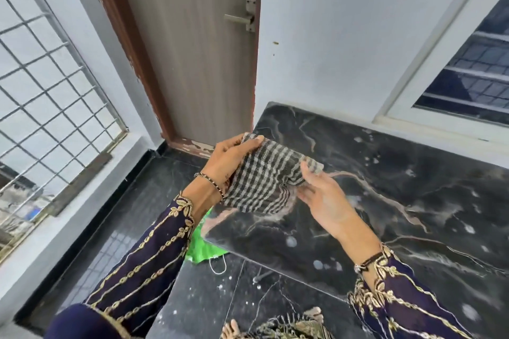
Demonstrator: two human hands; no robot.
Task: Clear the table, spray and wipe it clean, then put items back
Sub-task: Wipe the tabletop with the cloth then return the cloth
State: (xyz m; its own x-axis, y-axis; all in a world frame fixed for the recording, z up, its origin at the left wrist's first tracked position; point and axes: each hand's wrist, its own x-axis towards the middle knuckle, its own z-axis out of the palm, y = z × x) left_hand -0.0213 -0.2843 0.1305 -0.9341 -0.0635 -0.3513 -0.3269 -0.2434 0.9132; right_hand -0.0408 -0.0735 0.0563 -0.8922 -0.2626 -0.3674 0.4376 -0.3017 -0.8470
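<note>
2 hands (pixel 232 158) (pixel 325 201) on 1 checked cloth (pixel 264 181)

Cloth (pixel 264 177) held between left hand (pixel 230 158) and right hand (pixel 325 201), above worktop (pixel 385 187) corner, door (pixel 198 49) beyond left hand, bag (pixel 203 245) on floor (pixel 132 217) below it

white walls (pixel 330 36) | closed grey door (pixel 198 63) | barred windows (pixel 41 77) | black marble floor (pixel 132 215)
</note>
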